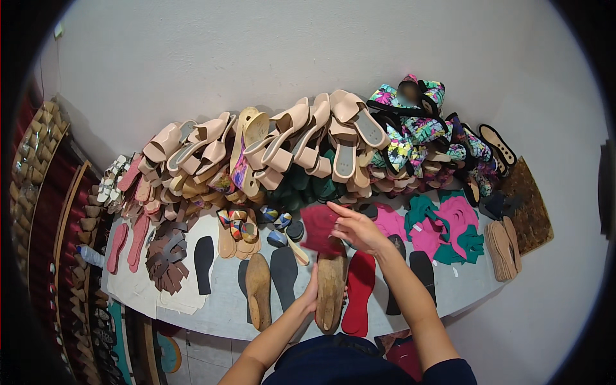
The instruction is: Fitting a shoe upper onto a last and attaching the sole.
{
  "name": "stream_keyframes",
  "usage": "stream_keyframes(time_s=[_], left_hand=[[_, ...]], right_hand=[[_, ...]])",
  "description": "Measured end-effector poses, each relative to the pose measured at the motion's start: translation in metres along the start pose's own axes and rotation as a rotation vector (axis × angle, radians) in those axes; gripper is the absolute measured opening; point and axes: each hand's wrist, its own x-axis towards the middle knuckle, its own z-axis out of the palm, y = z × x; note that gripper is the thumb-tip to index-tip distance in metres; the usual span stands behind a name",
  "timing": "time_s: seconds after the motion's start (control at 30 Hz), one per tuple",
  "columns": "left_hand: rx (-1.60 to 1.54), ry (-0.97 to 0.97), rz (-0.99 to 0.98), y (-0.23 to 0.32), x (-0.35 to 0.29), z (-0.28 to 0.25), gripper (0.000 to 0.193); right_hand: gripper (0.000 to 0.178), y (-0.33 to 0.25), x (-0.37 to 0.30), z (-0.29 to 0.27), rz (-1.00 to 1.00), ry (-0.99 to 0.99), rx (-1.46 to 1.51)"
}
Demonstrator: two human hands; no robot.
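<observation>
My left hand [312,292] is wrapped round the side of a wooden shoe last [329,298], held upright near the table's front edge. In my right hand [361,232], a dark red piece of upper material [319,230] is pinched between the fingers. It hangs over the top end of the last; whether the two touch I cannot tell. Just right of the last lies a red insole [359,296]. A second wooden last [258,294] rests on the left, between dark grey soles [283,274]. More black soles [422,276] lie beyond the red insole, partly behind my right forearm.
Beige heeled sandals [308,138] are heaped along the wall, with patterned ones [417,122] at the right. Brown strips [168,260], pink and green cut pieces [449,228] and tan soles [502,250] lie on the table [471,289]. Shelves of lasts [90,224] stand left.
</observation>
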Motion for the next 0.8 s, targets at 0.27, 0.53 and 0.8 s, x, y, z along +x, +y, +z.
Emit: stream_keyframes(time_s=[0.27, 0.53, 0.8], left_hand=[[0.041, 0.060, -0.009, -0.010, 0.001, -0.004, 0.088], [-0.057, 0.039, 0.048, -0.008, -0.007, -0.009, 0.088], [-0.252, 0.071, 0.081, -0.013, -0.014, -0.021, 0.069]], right_hand=[[0.073, 0.033, 0.004, 0.024, 0.015, -0.178, 0.276], [0.081, 0.092, -0.032, -0.021, -0.189, 0.004, -0.341], [0.077, 0.112, -0.071, -0.005, -0.127, -0.025, -0.606]])
